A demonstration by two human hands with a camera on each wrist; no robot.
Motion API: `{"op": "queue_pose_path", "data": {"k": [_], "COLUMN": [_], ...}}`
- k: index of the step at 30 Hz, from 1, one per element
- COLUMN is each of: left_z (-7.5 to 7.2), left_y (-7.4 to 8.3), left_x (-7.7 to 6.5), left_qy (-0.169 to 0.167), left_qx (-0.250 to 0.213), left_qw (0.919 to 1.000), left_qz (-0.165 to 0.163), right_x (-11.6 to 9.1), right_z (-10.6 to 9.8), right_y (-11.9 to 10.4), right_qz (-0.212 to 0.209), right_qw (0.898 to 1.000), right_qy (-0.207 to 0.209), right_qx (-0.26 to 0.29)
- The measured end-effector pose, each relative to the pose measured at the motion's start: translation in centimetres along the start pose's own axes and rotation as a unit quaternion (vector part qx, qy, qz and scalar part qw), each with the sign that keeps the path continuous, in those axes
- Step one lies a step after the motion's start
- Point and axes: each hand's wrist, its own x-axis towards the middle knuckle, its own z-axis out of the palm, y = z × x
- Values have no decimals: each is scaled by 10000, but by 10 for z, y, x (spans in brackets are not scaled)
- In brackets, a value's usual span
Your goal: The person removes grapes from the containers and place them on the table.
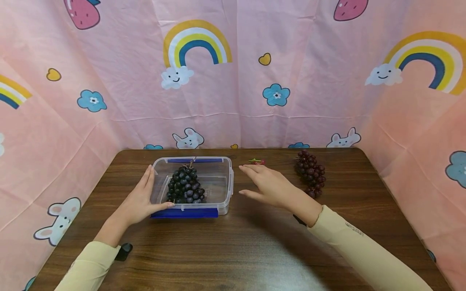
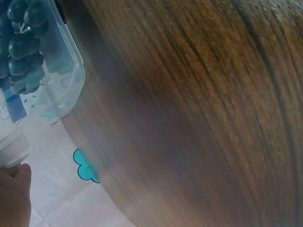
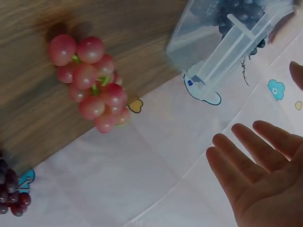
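Clear box (image 1: 220, 188): a see-through plastic container on the left half of the tabletop (image 1: 218, 254), near its far edge; its long axis runs left to right, roughly along that edge, and its open top faces up.
Blue clips (image 1: 185, 212): one on the near long side, swung outward, and another (image 1: 194, 161) on the far long side.
Black grapes (image 1: 185, 186): inside the box, in its left half; the bunch's long axis runs front to back, with the stem end pointing to the far side and the stem reaching the far rim.
Left hand (image 1: 140, 202): spread, gripping nothing in a curled hold; straight fingers lie against the box's left end and the thumb rests at the near rim.
Right hand (image 1: 271, 188): empty, fingers extended and pointing left toward the box, apart from it.
Pink grapes (image 3: 92, 85): a small bunch with green stem on the tabletop near its far edge, just beyond the right hand and partly hidden by it in the head view.
Dark red grapes (image 1: 310, 171): to the right, long axis running front to back.
Sleeves (image 1: 358, 246): pale yellow, on both arms.
Cloth (image 1: 240, 89): pink, with rainbows, flowers and rabbits, around the tabletop.
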Motion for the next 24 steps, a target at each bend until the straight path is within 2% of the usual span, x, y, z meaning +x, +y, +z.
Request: {"op": "queue_pose_path", "data": {"k": [8, 24], "left_z": [1, 0], "left_y": [-1, 1], "left_x": [0, 0], "left_qy": [31, -9], "left_qx": [-10, 2], "left_qw": [10000, 10000], "left_qz": [9, -3], "right_x": [20, 74], "right_z": [-4, -4], "right_y": [-9, -38], "right_qz": [-264, -656], "right_qw": [9993, 9888], "right_qy": [-252, -1251], "right_qx": [-80, -492]}}
